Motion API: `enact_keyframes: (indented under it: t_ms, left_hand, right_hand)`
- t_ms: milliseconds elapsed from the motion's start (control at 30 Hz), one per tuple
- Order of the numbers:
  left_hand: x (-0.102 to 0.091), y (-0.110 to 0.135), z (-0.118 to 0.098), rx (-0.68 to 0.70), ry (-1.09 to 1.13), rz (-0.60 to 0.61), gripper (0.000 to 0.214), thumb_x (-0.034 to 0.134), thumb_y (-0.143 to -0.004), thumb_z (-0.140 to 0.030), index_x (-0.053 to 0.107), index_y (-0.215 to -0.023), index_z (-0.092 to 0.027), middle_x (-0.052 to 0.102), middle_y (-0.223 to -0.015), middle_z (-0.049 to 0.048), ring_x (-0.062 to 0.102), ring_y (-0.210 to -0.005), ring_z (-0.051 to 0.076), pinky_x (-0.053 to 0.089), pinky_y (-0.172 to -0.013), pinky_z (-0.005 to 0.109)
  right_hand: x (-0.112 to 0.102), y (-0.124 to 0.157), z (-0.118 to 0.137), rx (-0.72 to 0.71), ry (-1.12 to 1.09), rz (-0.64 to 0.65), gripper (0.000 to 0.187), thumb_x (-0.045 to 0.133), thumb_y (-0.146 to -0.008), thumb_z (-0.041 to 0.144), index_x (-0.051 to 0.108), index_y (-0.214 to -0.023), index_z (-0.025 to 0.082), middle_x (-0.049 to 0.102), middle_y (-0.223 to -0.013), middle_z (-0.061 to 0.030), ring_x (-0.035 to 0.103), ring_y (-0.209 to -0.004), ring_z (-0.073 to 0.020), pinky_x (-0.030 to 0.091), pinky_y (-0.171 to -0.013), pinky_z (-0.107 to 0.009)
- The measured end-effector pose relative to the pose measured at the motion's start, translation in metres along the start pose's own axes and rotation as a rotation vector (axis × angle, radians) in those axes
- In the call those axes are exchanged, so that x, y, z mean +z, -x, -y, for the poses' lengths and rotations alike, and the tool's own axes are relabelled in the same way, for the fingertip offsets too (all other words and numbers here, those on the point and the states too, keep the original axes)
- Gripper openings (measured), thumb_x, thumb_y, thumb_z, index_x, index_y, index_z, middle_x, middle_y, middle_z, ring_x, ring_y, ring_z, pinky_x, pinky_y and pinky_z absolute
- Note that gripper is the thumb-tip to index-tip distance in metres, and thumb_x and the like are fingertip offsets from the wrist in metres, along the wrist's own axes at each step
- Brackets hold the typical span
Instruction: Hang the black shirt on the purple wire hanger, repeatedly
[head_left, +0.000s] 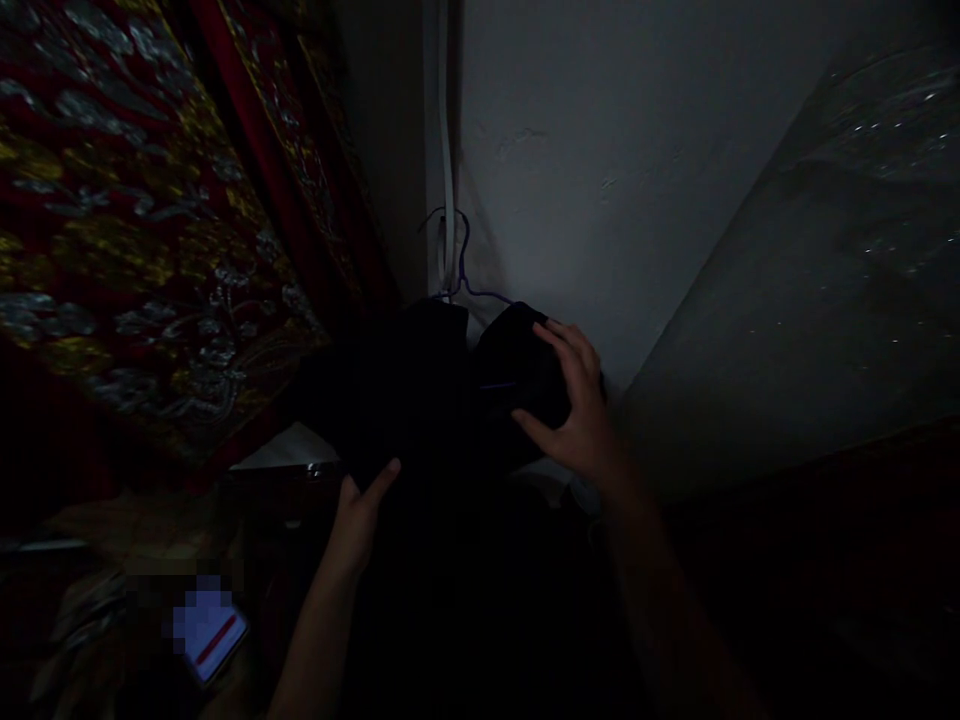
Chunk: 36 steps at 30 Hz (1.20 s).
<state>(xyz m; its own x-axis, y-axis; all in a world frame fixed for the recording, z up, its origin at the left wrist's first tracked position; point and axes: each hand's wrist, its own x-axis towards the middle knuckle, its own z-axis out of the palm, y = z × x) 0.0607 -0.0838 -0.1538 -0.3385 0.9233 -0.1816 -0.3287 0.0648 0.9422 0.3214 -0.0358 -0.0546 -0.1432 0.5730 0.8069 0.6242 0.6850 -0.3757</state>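
A black garment (427, 380) is draped on a thin purple hanger (466, 245) against the wall. My left hand (362, 515) grips its lower left part, thumb on top, with the other fingers mostly hidden behind the cloth. Around the right shoulder curls my right hand (574, 400), its fingers over the top and its thumb on the front. The hanger's hook is near a pale vertical cable (445, 120). Dim light hides the folds and lower end of the garment.
A red cloth with gold and silver decoration (142, 190) takes up the left side. Behind the hanger is a pale wall (585, 170). A greyish, glinting sheet (840, 260) covers the right. A lit phone (214, 635) shows at lower left.
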Motion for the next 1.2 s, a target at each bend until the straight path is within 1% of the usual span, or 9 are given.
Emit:
enact_keyframes:
  t_ms: [100, 133, 200, 267, 467, 600, 800, 1067, 1200]
  left_hand:
    - [0.0, 0.011, 0.011, -0.089, 0.049, -0.032, 0.054, 0.085, -0.076, -0.031, 0.063, -0.124, -0.024, 0.07, -0.133, 0.0095, 0.063, -0.129, 0.031, 0.05, -0.112, 0.046]
    - [0.0, 0.016, 0.013, -0.106, 0.056, -0.022, 0.053, 0.085, -0.075, -0.03, 0.064, -0.123, -0.025, 0.072, -0.13, 0.0091, 0.063, -0.128, 0.031, 0.05, -0.112, 0.046]
    - [0.0, 0.025, 0.016, -0.137, 0.062, 0.006, 0.051, 0.086, -0.074, -0.028, 0.065, -0.121, -0.025, 0.074, -0.126, 0.0085, 0.066, -0.125, 0.031, 0.052, -0.11, 0.046]
    - [0.0, 0.033, 0.015, -0.166, 0.064, 0.028, 0.049, 0.086, -0.073, -0.027, 0.067, -0.117, -0.025, 0.075, -0.122, 0.0086, 0.068, -0.122, 0.031, 0.054, -0.107, 0.046]
    - [-0.009, 0.038, 0.009, -0.195, 0.059, 0.043, 0.05, 0.086, -0.072, -0.026, 0.066, -0.118, -0.027, 0.076, -0.121, 0.0065, 0.069, -0.12, 0.03, 0.055, -0.106, 0.046]
    - [-0.015, 0.034, 0.006, -0.175, 0.065, 0.016, 0.051, 0.084, -0.074, -0.026, 0.065, -0.122, -0.026, 0.076, -0.12, 0.0072, 0.069, -0.121, 0.03, 0.054, -0.108, 0.046]
    - [-0.014, 0.04, 0.005, -0.17, 0.06, 0.023, 0.05, 0.083, -0.072, -0.025, 0.067, -0.119, -0.025, 0.078, -0.116, 0.0071, 0.07, -0.118, 0.032, 0.057, -0.103, 0.046]
    - [-0.014, 0.044, 0.009, -0.212, 0.07, 0.075, 0.068, 0.09, -0.057, -0.033, 0.069, -0.12, -0.023, 0.079, -0.109, 0.0099, 0.071, -0.113, 0.037, 0.058, -0.099, 0.049]
    - [-0.014, 0.045, 0.015, -0.216, 0.075, 0.094, 0.067, 0.092, -0.055, -0.034, 0.07, -0.117, -0.022, 0.079, -0.107, 0.0096, 0.072, -0.112, 0.037, 0.058, -0.1, 0.049]
  right_hand:
    - [0.034, 0.053, 0.01, 0.386, -0.29, -0.234, 0.04, 0.061, -0.09, 0.04, 0.056, -0.126, 0.025, 0.059, -0.131, -0.0107, 0.053, -0.128, -0.0291, 0.04, -0.111, -0.051]
    - [0.049, 0.071, 0.014, 0.552, -0.358, -0.17, 0.031, 0.059, -0.092, 0.046, 0.061, -0.114, 0.024, 0.065, -0.119, -0.0095, 0.059, -0.116, -0.0271, 0.045, -0.106, -0.047]
    - [0.077, 0.1, 0.021, 0.794, -0.492, 0.039, 0.038, 0.052, -0.094, 0.058, 0.063, -0.097, 0.022, 0.068, -0.099, -0.0085, 0.063, -0.098, -0.0254, 0.05, -0.094, -0.042]
    - [0.097, 0.115, 0.027, 0.902, -0.573, 0.165, 0.045, 0.049, -0.094, 0.064, 0.064, -0.096, 0.022, 0.068, -0.096, -0.0074, 0.064, -0.095, -0.0245, 0.05, -0.093, -0.039]
    - [0.106, 0.107, 0.034, 0.735, -0.647, 0.243, 0.034, 0.054, -0.093, 0.053, 0.057, -0.08, 0.023, 0.06, -0.075, -0.0003, 0.057, -0.074, -0.0183, 0.046, -0.07, -0.029]
    - [0.105, 0.107, 0.037, 0.795, -0.664, 0.241, 0.034, 0.056, -0.092, 0.055, 0.054, -0.081, 0.023, 0.054, -0.069, 0.0022, 0.054, -0.065, -0.0154, 0.041, -0.062, -0.027]
    - [0.11, 0.111, 0.045, 0.761, -0.676, 0.328, 0.028, 0.055, -0.095, 0.046, 0.058, -0.084, 0.021, 0.059, -0.075, 0.0005, 0.056, -0.071, -0.0157, 0.043, -0.065, -0.027]
    - [0.104, 0.11, 0.044, 0.722, -0.729, 0.311, 0.019, 0.06, -0.091, 0.039, 0.056, -0.084, 0.022, 0.063, -0.084, -0.0003, 0.059, -0.079, -0.0175, 0.045, -0.073, -0.028]
    - [0.105, 0.113, 0.044, 0.694, -0.713, 0.308, 0.014, 0.053, -0.091, 0.032, 0.056, -0.082, 0.021, 0.06, -0.078, 0.0001, 0.056, -0.074, -0.0162, 0.043, -0.068, -0.027]
